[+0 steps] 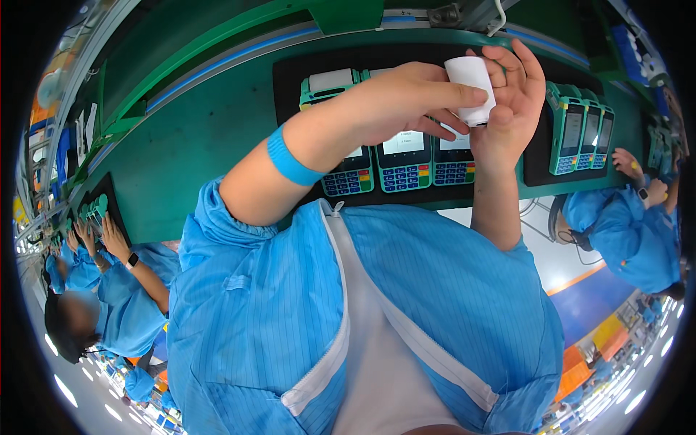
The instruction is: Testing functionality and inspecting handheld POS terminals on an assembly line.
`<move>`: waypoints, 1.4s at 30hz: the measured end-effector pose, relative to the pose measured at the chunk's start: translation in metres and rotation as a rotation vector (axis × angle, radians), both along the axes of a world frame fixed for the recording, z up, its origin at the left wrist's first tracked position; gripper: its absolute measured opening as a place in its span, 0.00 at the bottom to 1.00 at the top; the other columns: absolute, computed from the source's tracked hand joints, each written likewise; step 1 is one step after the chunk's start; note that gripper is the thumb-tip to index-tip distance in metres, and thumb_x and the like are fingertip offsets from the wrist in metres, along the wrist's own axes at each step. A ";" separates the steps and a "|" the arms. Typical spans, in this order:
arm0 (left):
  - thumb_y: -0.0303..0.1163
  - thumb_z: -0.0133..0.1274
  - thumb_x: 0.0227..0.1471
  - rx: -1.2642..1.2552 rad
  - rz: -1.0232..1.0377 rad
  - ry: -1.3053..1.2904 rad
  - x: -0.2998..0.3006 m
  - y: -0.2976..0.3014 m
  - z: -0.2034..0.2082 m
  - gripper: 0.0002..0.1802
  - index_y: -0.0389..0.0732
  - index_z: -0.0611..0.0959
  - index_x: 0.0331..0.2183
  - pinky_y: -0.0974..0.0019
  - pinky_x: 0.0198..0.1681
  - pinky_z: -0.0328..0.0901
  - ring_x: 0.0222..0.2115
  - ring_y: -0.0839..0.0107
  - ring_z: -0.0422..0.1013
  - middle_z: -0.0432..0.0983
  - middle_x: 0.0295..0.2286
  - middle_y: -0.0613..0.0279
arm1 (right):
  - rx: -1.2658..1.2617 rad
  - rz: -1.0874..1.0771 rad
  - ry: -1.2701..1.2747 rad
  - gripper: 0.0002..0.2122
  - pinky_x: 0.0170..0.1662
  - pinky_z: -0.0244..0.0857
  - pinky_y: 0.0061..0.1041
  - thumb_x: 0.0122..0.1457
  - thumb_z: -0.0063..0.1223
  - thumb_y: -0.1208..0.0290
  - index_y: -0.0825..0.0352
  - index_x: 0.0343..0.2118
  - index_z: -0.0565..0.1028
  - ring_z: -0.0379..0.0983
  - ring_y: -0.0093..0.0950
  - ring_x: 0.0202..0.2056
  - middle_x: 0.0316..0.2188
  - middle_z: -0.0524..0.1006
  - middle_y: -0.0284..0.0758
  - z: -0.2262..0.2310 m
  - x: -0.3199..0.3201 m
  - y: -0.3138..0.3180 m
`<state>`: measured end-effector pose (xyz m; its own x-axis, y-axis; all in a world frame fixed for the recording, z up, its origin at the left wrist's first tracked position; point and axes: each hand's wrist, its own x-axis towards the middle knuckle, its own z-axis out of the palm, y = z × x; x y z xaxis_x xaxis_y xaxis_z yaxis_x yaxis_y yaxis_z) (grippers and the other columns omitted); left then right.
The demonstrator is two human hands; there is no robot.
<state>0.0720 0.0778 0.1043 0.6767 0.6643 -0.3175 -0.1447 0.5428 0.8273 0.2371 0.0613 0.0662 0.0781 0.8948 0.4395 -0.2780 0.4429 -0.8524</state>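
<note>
A small white paper roll is held up above the bench, over the right side of the black mat in front of me. My left hand reaches across from the left and grips the roll, its thumb pressed on the front. Around the roll's right side curves my right hand, thumb at its lower edge and some fingers raised and spread. Below stand several green handheld card payment terminals with lit screens and coloured keypads. My hands and left forearm hide their upper parts. One terminal's upper end shows a white paper roll.
More payment terminals stand in a row on another black mat at the right. Co-workers in blue sit left and right, their hands near the green bench. A metal rail and a white cable run along the back.
</note>
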 end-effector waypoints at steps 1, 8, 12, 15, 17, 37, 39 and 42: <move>0.41 0.59 0.53 -0.049 0.017 -0.056 0.001 -0.002 0.000 0.26 0.29 0.76 0.45 0.61 0.48 0.71 0.41 0.65 0.75 0.77 0.37 0.52 | 0.004 -0.041 -0.054 0.48 0.53 0.69 0.35 0.45 0.66 0.45 0.74 0.59 0.54 0.70 0.39 0.51 0.49 0.68 0.47 0.001 -0.001 -0.002; 0.35 0.57 0.55 -0.101 0.127 -0.189 0.005 -0.008 -0.001 0.28 0.29 0.70 0.51 0.55 0.53 0.68 0.46 0.63 0.74 0.74 0.44 0.51 | 0.120 -0.054 0.082 0.44 0.52 0.68 0.32 0.40 0.75 0.61 0.70 0.57 0.58 0.69 0.35 0.51 0.48 0.69 0.43 0.000 -0.005 -0.005; 0.35 0.56 0.55 -0.110 0.132 -0.223 0.005 -0.008 -0.006 0.28 0.31 0.69 0.53 0.56 0.53 0.68 0.47 0.63 0.73 0.73 0.46 0.51 | 0.193 -0.115 0.092 0.43 0.54 0.67 0.35 0.39 0.76 0.60 0.69 0.55 0.59 0.69 0.37 0.50 0.47 0.69 0.42 -0.006 -0.008 -0.006; 0.33 0.58 0.54 -0.199 0.137 -0.296 0.003 -0.007 -0.012 0.26 0.30 0.71 0.50 0.55 0.50 0.71 0.46 0.59 0.73 0.73 0.45 0.49 | 0.278 -0.213 -0.031 0.42 0.58 0.62 0.43 0.41 0.73 0.55 0.70 0.53 0.59 0.72 0.39 0.48 0.47 0.69 0.44 -0.009 -0.011 -0.007; 0.32 0.58 0.54 -0.253 0.143 -0.367 0.008 -0.008 -0.013 0.25 0.30 0.71 0.50 0.54 0.50 0.71 0.46 0.57 0.73 0.72 0.46 0.48 | 0.340 -0.278 -0.096 0.41 0.60 0.60 0.47 0.42 0.72 0.52 0.71 0.52 0.59 0.73 0.41 0.47 0.47 0.68 0.45 -0.006 -0.006 -0.008; 0.35 0.62 0.46 0.905 0.318 0.532 0.017 0.040 -0.015 0.18 0.33 0.76 0.34 0.60 0.36 0.65 0.32 0.55 0.72 0.74 0.31 0.48 | 0.350 -0.322 0.037 0.35 0.67 0.46 0.43 0.51 0.67 0.63 0.72 0.55 0.57 0.57 0.47 0.61 0.56 0.63 0.49 -0.013 0.057 0.006; 0.34 0.61 0.45 1.024 0.298 0.671 0.021 0.053 -0.024 0.16 0.32 0.75 0.31 0.56 0.35 0.64 0.31 0.47 0.70 0.72 0.29 0.43 | 0.318 -0.353 -0.008 0.33 0.67 0.45 0.43 0.53 0.66 0.64 0.72 0.54 0.58 0.57 0.46 0.61 0.56 0.63 0.48 -0.024 0.068 0.007; 0.33 0.62 0.45 1.117 0.258 0.757 0.026 0.063 -0.040 0.15 0.35 0.76 0.32 0.57 0.36 0.66 0.33 0.49 0.72 0.75 0.31 0.44 | 0.291 -0.353 -0.066 0.30 0.67 0.46 0.42 0.54 0.64 0.68 0.71 0.54 0.58 0.58 0.44 0.61 0.56 0.63 0.47 -0.041 0.073 0.010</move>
<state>0.0981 0.1407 0.0641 0.3987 0.8874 0.2313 0.5388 -0.4308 0.7239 0.3098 0.0713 0.0253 0.3193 0.6571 0.6828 -0.0165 0.7243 -0.6893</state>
